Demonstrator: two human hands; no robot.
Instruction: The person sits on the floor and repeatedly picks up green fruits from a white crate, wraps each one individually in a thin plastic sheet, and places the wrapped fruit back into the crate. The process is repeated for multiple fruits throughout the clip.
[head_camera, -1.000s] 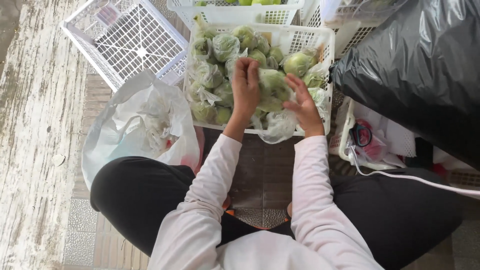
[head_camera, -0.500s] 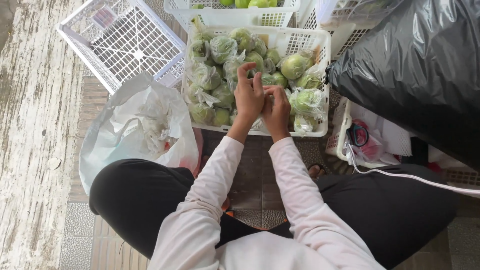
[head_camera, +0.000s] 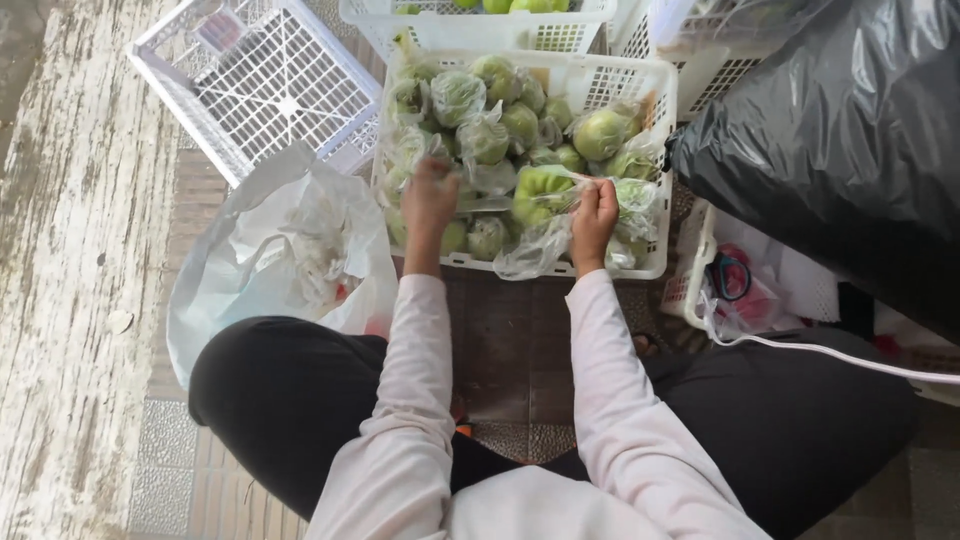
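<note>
The person sat low on the tiled floor, knees spread wide, both pale pink sleeves reaching forward over a white plastic crate (head_camera: 655, 90) full of bagged green fruit. The left hand (head_camera: 430, 200) was raised above the crate's near left part, wrist bent up, knuckles toward the camera. It was blurred, so I could not tell whether its fingers were closed on anything, though a strip of clear film lay just beside it.

The right hand (head_camera: 594, 210) stood out to the right, forearm straight, fingers curled in and pinching the clear plastic bag (head_camera: 530, 250) that wrapped a green fruit (head_camera: 541, 190). That fruit lay in the crate near its front wall, between the two hands, and the loose end of the bag hung down over the front rim.

To the left of the crate sat a large white plastic sack (head_camera: 270, 260), open at the top, touching the person's left knee. Beyond it lay an empty white crate (head_camera: 270, 90), tilted. A bulging black bag (head_camera: 850, 150) filled the right side.
</note>
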